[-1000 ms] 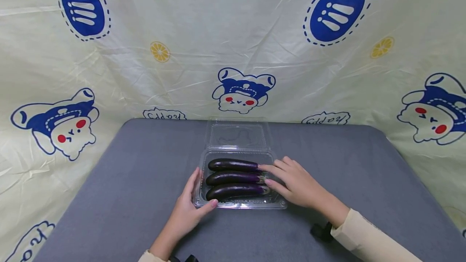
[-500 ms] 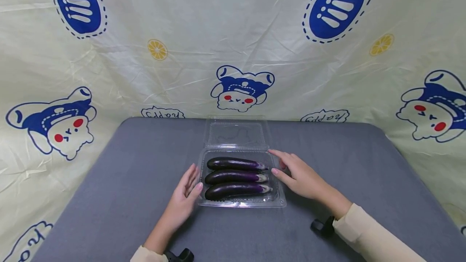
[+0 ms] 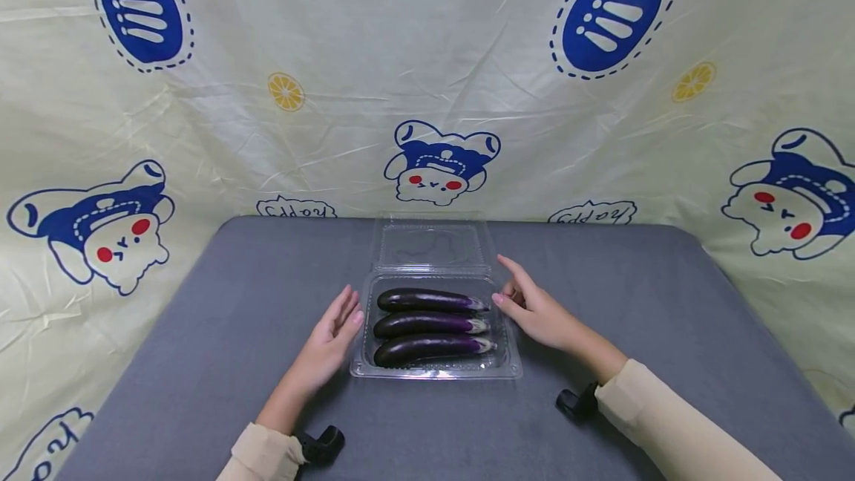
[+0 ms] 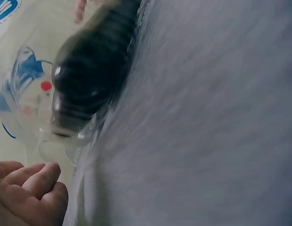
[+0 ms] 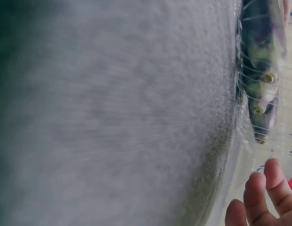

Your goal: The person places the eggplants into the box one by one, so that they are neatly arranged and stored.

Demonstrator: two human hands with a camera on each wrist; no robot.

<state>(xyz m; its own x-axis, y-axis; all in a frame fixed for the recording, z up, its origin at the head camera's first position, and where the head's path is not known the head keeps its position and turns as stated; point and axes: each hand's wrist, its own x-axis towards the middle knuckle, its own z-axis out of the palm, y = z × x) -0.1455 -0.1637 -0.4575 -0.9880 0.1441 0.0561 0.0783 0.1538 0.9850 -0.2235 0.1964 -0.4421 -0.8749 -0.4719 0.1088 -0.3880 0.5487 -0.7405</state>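
Three dark purple eggplants (image 3: pixel 430 325) lie side by side, stems to the right, in a clear plastic clamshell box (image 3: pixel 434 373). Its lid (image 3: pixel 430 245) is folded back flat behind it. At the box's left side my left hand (image 3: pixel 329 340) holds nothing, its relaxed fingers close to the rim. My right hand (image 3: pixel 544 318) is at the right side, index finger extended and thumb near the rim; whether the thumb touches is unclear. The left wrist view shows the left hand (image 4: pixel 30 193) below the blurred eggplant ends, and the right wrist view shows right fingers (image 5: pixel 273 176) near the stem ends.
A grey cloth-covered table (image 3: pixel 234 340) lies under the box. Behind it hangs a pale curtain (image 3: pixel 361 80) with blue cartoon prints. Black wrist-worn devices sit at the left wrist (image 3: pixel 322 445) and right wrist (image 3: pixel 577 403).
My left hand has let go of the box's left edge and drawn away. The right hand has left the eggplant stems and moved to the box's back right. The eggplants stay inside.
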